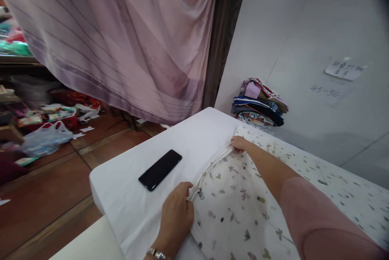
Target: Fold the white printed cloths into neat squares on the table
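A white cloth printed with small plants and figures (240, 207) spreads over the right part of the white-covered table. My left hand (178, 211), with a metal band at its wrist, pinches the near left corner of the cloth's edge. Farther off, my right hand (239, 144) grips the same edge near its far end. Between the two hands the edge runs fairly straight, with a slight fold along it. A black phone (160, 169) lies flat on the table, left of the cloth and apart from both hands.
The white table cover (194, 138) ends at a rounded left corner. A stack of folded clothes (258, 104) stands at the far right against a grey wall with paper notes (345, 69). Behind the table hangs a pink curtain (158, 41). Plastic bags (47, 136) lie on the tiled floor.
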Tool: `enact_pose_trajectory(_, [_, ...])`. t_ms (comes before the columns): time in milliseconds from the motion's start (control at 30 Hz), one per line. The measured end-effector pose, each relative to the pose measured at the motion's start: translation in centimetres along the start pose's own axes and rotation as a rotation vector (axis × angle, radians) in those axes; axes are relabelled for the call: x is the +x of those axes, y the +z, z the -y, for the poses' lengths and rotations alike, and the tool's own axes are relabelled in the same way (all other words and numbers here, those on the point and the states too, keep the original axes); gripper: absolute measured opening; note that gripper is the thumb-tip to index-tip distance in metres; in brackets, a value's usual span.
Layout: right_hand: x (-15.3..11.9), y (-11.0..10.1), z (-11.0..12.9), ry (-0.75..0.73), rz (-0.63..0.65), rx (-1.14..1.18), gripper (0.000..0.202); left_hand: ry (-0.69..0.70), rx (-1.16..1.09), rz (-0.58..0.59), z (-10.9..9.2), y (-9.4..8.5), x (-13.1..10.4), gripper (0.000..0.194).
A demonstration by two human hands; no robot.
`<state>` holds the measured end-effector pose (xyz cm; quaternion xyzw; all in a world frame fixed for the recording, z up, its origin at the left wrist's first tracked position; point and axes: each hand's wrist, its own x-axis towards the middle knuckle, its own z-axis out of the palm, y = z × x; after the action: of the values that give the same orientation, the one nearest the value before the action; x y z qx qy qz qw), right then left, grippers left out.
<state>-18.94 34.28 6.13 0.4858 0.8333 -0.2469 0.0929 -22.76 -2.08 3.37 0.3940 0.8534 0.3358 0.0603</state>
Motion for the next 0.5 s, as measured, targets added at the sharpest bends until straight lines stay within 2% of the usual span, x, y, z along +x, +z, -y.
enact_pose_trajectory(133, [0.0, -0.4, 0.1, -0.053, -0.006, -0.134, 0.044, -0.001, -0.012, 0.000, 0.0, 0.0, 0.0, 0.037])
enact_pose_trajectory(267, [-0.3, -0.6, 0.3, -0.098, -0.061, -0.189, 0.030, -0.021, -0.016, 0.011, -0.1, -0.1, 0.0, 0.037])
enact_pose_trajectory(367, [-0.2, -0.5, 0.8, -0.096, -0.117, -0.158, 0.021, -0.044, -0.007, -0.003, -0.2, -0.3, 0.0, 0.036])
enact_pose_trajectory(500, [1.0, 0.2, 2.4, -0.080, -0.223, -0.026, 0.024, -0.124, 0.014, -0.092, -0.1, -0.5, 0.1, 0.033])
